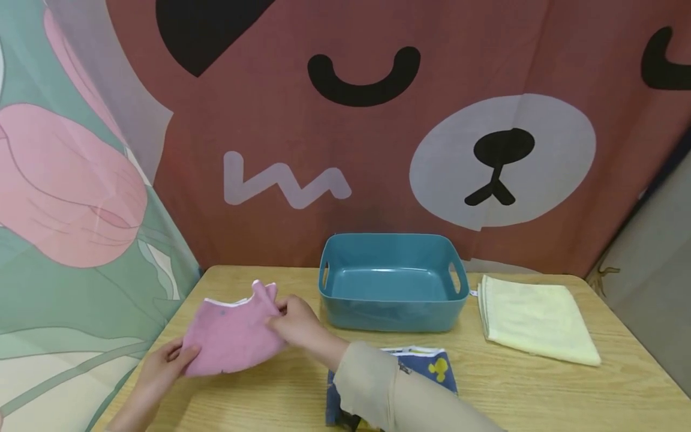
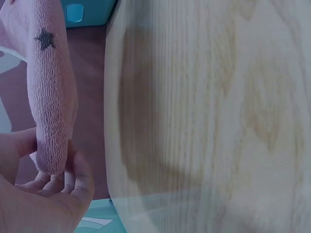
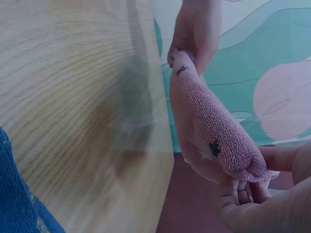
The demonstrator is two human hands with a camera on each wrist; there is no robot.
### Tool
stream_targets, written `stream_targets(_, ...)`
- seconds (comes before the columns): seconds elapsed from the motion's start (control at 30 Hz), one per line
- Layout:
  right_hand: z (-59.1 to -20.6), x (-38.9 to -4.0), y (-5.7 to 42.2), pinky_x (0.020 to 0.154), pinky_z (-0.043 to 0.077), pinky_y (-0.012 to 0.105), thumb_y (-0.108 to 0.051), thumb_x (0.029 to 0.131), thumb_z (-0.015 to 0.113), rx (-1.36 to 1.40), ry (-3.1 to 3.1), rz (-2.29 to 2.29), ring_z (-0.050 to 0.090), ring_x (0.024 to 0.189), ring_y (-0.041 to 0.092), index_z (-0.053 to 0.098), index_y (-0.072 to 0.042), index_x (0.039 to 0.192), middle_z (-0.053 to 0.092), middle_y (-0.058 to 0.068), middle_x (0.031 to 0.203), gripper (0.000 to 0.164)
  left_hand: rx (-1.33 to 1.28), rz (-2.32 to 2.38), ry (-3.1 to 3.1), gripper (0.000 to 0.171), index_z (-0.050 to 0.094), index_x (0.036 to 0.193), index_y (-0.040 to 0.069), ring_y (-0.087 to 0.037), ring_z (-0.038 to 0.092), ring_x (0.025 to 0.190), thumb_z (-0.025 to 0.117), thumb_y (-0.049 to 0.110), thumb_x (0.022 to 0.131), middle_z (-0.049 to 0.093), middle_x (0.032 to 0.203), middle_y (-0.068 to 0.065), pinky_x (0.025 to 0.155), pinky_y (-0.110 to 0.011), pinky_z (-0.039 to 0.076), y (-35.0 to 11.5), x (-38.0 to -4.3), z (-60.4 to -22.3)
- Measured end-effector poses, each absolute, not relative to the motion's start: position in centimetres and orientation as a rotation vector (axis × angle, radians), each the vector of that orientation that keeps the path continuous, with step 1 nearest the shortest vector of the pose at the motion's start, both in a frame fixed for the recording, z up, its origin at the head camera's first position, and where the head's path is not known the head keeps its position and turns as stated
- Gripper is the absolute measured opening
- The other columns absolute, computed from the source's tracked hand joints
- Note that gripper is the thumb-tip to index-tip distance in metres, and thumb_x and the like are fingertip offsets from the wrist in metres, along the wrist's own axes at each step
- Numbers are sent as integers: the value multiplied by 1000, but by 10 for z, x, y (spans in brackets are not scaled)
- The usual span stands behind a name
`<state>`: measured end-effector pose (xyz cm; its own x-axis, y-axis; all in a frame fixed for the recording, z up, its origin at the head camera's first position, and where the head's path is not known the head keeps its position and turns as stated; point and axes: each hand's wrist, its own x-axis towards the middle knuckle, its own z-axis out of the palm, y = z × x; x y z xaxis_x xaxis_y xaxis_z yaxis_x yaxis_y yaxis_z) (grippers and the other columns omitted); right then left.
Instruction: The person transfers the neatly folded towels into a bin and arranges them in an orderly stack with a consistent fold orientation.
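A pink terry towel point(image 1: 232, 339) with white edging and small dark stars is stretched between both hands over the table's left side. My left hand point(image 1: 164, 369) pinches its lower left corner; the left wrist view shows the thumb and fingers round the towel's end point(image 2: 51, 107). My right hand point(image 1: 299, 324) grips the bunched right edge near the top, and the right wrist view shows those fingers point(image 3: 238, 191) curled into the cloth. Under the right forearm lies a navy cloth point(image 1: 426, 369) with yellow figures, partly hidden by the sleeve.
A teal plastic basket point(image 1: 396, 315) with side handle holes stands at the back middle of the wooden table point(image 1: 259, 402). To its right lies a folded pale yellow towel point(image 1: 540, 321). A printed curtain point(image 1: 270, 240) hangs right behind the table.
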<state>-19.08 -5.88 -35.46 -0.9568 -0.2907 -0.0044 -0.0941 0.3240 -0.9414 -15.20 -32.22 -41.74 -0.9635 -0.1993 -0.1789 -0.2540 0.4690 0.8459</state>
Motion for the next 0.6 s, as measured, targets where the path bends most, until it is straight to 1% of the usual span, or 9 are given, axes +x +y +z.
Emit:
stream_targets(0.07, -350, -190, -53, 59, 47, 24, -7, 81, 67, -358, 2373, -1714, 53, 72, 11, 65, 1, 96, 59, 1, 79, 17, -406, 1541, 2633, 69, 30, 137, -12, 6, 55, 81, 56, 33, 93, 50, 128, -25, 72, -17, 48, -320, -151, -414)
stream_targets(0.27, -338, -187, -38, 58, 48, 24, -8, 80, 69, -371, 2334, -1738, 54, 71, 12, 63, 2, 96, 58, 2, 80, 20, -406, 1554, 2631, 67, 34, 135, -11, 4, 56, 80, 60, 33, 91, 60, 119, -16, 71, -18, 48, -314, -148, -406)
stream_targets(0.47, -334, -181, -25, 58, 48, 27, -9, 80, 70, -397, 2307, -1749, 55, 73, 15, 62, 2, 95, 58, 5, 83, 20, -409, 1511, 2621, 71, 36, 136, -8, 2, 57, 81, 61, 39, 89, 59, 120, -16, 71, -20, 48, -309, -144, -397)
stream_targets(0.6, -333, -178, -14, 59, 48, 27, -12, 80, 71, -440, 2330, -1729, 55, 76, 15, 62, 0, 96, 59, 4, 86, 21, -425, 1485, 2629, 66, 44, 130, -5, 0, 58, 81, 62, 41, 88, 65, 111, -8, 71, -21, 48, -305, -140, -393)
